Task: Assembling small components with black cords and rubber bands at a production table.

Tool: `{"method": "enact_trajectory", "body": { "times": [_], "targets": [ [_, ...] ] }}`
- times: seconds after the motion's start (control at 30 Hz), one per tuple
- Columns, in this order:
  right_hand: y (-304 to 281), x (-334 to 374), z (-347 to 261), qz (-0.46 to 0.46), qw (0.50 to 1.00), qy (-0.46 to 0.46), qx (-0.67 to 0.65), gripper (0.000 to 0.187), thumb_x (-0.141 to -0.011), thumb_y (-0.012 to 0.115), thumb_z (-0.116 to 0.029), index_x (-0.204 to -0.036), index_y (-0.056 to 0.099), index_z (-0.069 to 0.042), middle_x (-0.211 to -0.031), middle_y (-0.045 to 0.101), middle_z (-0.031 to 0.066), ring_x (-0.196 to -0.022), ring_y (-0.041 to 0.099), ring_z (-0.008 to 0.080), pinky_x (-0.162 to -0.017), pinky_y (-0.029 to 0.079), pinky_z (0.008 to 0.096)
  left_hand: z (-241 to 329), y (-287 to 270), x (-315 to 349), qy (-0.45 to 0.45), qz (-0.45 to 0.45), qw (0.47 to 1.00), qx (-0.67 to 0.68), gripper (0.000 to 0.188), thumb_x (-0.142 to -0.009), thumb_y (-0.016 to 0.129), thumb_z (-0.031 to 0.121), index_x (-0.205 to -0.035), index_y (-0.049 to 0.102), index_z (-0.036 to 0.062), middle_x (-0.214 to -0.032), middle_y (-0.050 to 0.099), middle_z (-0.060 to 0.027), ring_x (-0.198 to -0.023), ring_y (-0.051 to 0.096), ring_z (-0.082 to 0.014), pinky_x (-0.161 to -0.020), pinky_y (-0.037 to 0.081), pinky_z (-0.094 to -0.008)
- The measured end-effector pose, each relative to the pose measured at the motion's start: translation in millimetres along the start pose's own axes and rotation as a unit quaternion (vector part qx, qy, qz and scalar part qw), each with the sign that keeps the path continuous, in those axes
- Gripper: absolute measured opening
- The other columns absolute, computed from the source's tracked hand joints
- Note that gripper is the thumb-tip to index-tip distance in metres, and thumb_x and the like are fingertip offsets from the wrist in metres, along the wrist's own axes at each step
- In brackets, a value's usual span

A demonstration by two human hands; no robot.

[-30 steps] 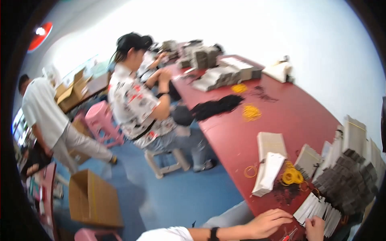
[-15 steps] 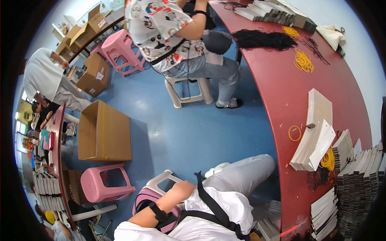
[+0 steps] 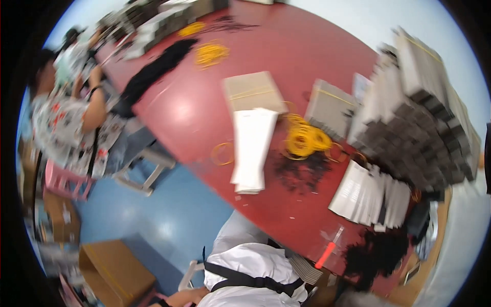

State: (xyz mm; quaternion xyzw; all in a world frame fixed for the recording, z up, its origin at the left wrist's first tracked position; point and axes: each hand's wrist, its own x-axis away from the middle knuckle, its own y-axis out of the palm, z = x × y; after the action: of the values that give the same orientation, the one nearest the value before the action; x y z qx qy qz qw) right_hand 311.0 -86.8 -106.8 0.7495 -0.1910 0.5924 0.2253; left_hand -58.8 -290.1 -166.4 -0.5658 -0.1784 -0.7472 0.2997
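My left hand [image 3: 190, 295] is low in the view beside my body, close to a light-coloured plastic stool [image 3: 190, 274]. Its fingers are blurred and partly cut off, so what they hold, if anything, does not show. No part of my right hand can be seen. On the red table [image 3: 199, 107] before me lie white strips [image 3: 251, 148], overlapping a banded grey-beige stack [image 3: 255, 89]. Beside them is a heap of yellow rubber bands [image 3: 305, 139]. A red-handled cutter [image 3: 326, 254] rests near the table's close edge.
Tall piles of dark-ended bundles [image 3: 414, 133] rise at the right, behind fanned white strips [image 3: 369, 197]. Black strands [image 3: 376, 253] lie near the cutter. Across the table, a person [image 3: 71, 128] sits by a long black bundle [image 3: 158, 69]. A cardboard box [image 3: 116, 271] stands on the floor.
My view has swung right toward the table, blurring slightly. My left hand now appears lower, near the bottom edge. The table's stacks have shifted toward the middle of the view.
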Motion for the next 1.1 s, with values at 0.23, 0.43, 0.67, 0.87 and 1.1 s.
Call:
{"method": "enact_trajectory", "body": {
  "times": [0.23, 0.43, 0.67, 0.87, 1.1],
  "targets": [
    [58.0, -39.0, 70.5, 0.002, 0.986, -0.030, -0.165, 0.021, -0.089, 0.052, -0.016, -0.095, 0.062, 0.001, -0.091, 0.064, 0.0149, -0.078, 0.062, 0.0270, -0.068, 0.049, 0.0352, 38.3, -52.9, -50.7, 0.045, 0.127, 0.991, -0.015, 0.032, -0.081, 0.055, 0.031, -0.099, 0.069, 0.0091, -0.098, 0.068, -0.0164, -0.094, 0.065, -0.0353, -0.081, 0.051, -0.0482],
    [130.8, -83.9, 115.6, -0.008, 0.952, -0.061, -0.299, 0.023, -0.089, 0.051, -0.016, -0.096, 0.063, 0.002, -0.094, 0.065, 0.0136, -0.080, 0.063, 0.0240, -0.070, 0.050, 0.0344, 79.0, -82.2, -80.4, 0.096, 0.112, 0.985, -0.087, 0.032, -0.081, 0.055, 0.032, -0.099, 0.069, 0.0091, -0.098, 0.068, -0.0162, -0.094, 0.065, -0.0355, -0.081, 0.051, -0.0482],
    [228.5, -149.1, 152.3, -0.045, 0.927, -0.138, -0.346, 0.026, -0.088, 0.051, -0.017, -0.098, 0.064, 0.003, -0.099, 0.067, 0.0122, -0.081, 0.064, 0.0204, -0.072, 0.051, 0.0334, 119.3, -100.0, -97.4, 0.141, 0.066, 0.971, -0.181, 0.033, -0.081, 0.054, 0.032, -0.099, 0.069, 0.0090, -0.098, 0.068, -0.0160, -0.094, 0.065, -0.0356, -0.081, 0.051, -0.0481],
    [244.8, -105.6, 163.6, -0.080, 0.849, -0.199, -0.483, 0.036, -0.088, 0.051, -0.035, -0.106, 0.066, -0.007, -0.106, 0.068, 0.0068, -0.087, 0.064, 0.0186, -0.073, 0.052, 0.0339, 140.1, -109.1, -111.3, 0.167, 0.019, 0.951, -0.259, 0.033, -0.081, 0.054, 0.033, -0.099, 0.069, 0.0089, -0.098, 0.068, -0.0158, -0.094, 0.065, -0.0357, -0.081, 0.051, -0.0481],
    [232.1, -46.0, 128.9, -0.019, 0.855, -0.071, -0.513, 0.049, -0.086, 0.052, -0.045, -0.120, 0.059, -0.010, -0.109, 0.067, 0.0098, -0.096, 0.063, 0.0236, -0.080, 0.053, 0.0391, 148.6, -104.9, -118.5, 0.183, -0.016, 0.936, -0.299, 0.034, -0.081, 0.054, 0.033, -0.099, 0.069, 0.0088, -0.098, 0.068, -0.0156, -0.094, 0.065, -0.0359, -0.081, 0.051, -0.0480]
  ]
}}
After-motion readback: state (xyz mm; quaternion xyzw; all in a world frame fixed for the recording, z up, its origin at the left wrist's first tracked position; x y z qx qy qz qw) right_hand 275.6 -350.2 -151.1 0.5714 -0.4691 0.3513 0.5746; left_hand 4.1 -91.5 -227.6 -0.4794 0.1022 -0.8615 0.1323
